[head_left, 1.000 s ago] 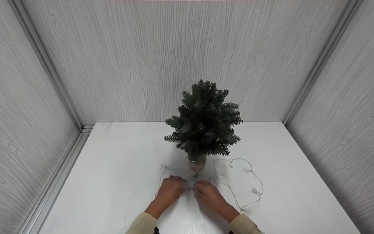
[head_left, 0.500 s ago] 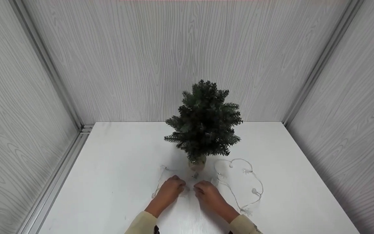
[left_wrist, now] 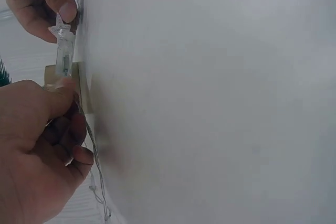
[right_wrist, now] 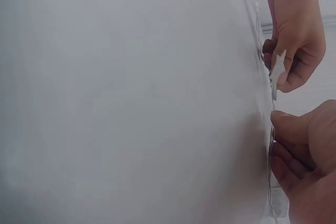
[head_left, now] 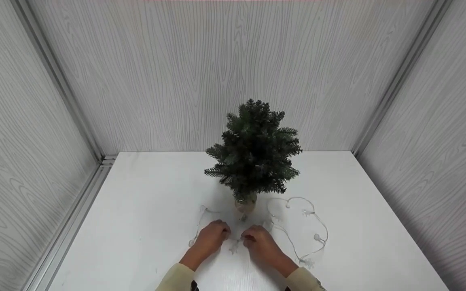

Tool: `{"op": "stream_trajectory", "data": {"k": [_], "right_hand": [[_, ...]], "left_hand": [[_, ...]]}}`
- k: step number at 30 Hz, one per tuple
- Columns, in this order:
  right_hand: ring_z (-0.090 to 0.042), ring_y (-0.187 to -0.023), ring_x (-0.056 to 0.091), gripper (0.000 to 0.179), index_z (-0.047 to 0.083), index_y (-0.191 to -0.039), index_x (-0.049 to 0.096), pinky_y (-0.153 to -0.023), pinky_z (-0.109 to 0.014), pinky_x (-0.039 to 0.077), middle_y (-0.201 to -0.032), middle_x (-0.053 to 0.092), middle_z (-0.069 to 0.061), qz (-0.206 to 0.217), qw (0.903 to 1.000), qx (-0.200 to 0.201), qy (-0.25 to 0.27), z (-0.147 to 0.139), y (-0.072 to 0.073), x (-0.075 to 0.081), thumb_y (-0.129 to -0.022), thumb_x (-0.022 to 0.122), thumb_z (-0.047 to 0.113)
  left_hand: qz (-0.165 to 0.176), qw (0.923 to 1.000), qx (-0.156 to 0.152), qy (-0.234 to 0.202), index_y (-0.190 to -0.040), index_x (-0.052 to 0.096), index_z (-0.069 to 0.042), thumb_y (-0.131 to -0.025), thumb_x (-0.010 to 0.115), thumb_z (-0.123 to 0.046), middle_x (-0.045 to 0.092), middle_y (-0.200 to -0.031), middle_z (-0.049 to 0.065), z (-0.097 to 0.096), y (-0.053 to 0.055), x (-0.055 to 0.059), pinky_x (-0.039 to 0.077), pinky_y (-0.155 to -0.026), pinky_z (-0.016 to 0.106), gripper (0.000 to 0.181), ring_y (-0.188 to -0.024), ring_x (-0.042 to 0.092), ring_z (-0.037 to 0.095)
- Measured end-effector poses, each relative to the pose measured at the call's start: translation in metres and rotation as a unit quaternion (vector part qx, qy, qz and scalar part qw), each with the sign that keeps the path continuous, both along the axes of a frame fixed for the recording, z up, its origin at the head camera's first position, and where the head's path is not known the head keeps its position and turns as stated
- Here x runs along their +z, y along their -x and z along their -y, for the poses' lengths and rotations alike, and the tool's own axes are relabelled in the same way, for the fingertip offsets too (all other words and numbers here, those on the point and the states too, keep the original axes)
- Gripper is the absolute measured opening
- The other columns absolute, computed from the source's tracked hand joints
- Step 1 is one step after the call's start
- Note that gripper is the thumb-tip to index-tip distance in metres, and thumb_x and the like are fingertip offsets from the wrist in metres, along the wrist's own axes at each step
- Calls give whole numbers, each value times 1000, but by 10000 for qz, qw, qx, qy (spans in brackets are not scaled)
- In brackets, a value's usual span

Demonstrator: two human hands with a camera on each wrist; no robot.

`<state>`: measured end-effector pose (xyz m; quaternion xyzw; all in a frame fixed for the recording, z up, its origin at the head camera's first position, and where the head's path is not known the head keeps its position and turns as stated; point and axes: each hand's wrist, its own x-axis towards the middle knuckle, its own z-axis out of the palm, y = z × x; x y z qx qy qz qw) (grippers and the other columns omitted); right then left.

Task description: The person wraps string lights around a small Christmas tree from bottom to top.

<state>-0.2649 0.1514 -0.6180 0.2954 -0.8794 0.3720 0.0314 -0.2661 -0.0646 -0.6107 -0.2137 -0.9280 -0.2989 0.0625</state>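
Observation:
A string of fairy lights on a thin clear wire [head_left: 327, 232] lies on the white table, with both hands on its middle part. My left hand [head_left: 212, 239] pinches the wire between thumb and fingers. Close by on the right, my right hand [head_left: 260, 242] pinches the same string with curled fingers. A clear star-shaped light [head_left: 233, 247] sits between the two hands; the left wrist view shows the star [left_wrist: 61, 28] on a clear tubular holder [left_wrist: 64, 59]. The right wrist view shows the wire [right_wrist: 270, 166] running on past my right fingers.
Just beyond the hands stands a small artificial fir tree [head_left: 253, 155] on a pale, tan base [head_left: 245, 204]. More wire loops out to the right with several clear lights [head_left: 317, 237], and a shorter loop [head_left: 198, 226] lies left. Grey wood-grain panels [head_left: 176, 72] enclose the table.
The star light has come into plain sight between the hands, toward the person. My left hand has shifted slightly, and the left part of the wire moved a little; the tree stays put.

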Motion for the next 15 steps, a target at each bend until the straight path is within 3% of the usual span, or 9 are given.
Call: {"op": "stream_trajectory", "data": {"k": [6,15], "right_hand": [[-11,-83,59,12,8,-92,74,-76,-28,48,-87,68,0,-389,9987,191,282,-3,1,-4,-82,72,1],[-10,-80,60,11,7,-89,76,-74,-26,49,-82,68,-3,-470,9946,151,912,-4,-2,-2,-86,68,1]], "left_hand": [[81,9990,-103,-430,-91,63,-12,-94,56,-4,59,-89,-4,0,-1,3,48,-73,32,11,-82,54,11],[669,9934,-107,-923,-96,63,-16,-97,56,-17,58,-93,-4,-1,-3,11,46,-75,33,8,-89,53,15]]}}
